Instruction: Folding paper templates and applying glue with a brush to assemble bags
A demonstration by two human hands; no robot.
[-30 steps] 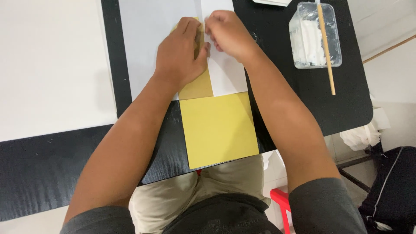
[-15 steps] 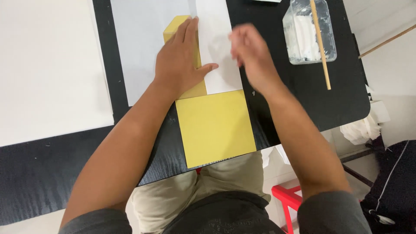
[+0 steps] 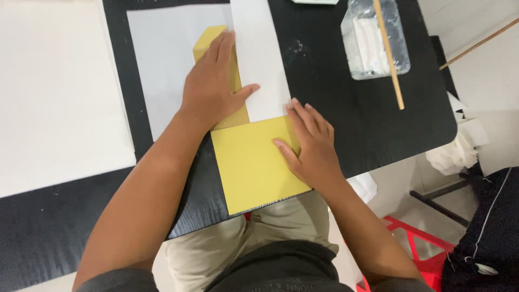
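A yellow paper sheet [image 3: 250,162] lies at the near edge of the black table [image 3: 346,113]; its far part is folded into a narrow yellow strip [image 3: 208,40] next to a white folded flap [image 3: 259,59]. My left hand [image 3: 212,86] lies flat on the yellow strip, fingers spread, thumb on the white flap. My right hand [image 3: 308,146] presses flat on the right side of the yellow square, fingertips at the fold line. Neither hand grips anything.
A pale sheet [image 3: 162,70] lies under the paper. A clear plastic container [image 3: 374,40] with white contents stands at the far right, a wooden stick [image 3: 388,54] across it. A large white sheet [image 3: 54,92] covers the left. A red stool [image 3: 427,254] and dark bag [image 3: 486,232] are at lower right.
My right hand has left the top of the fold and come down onto the yellow square. My left hand stays pressing the strip. The camera view has shifted slightly.
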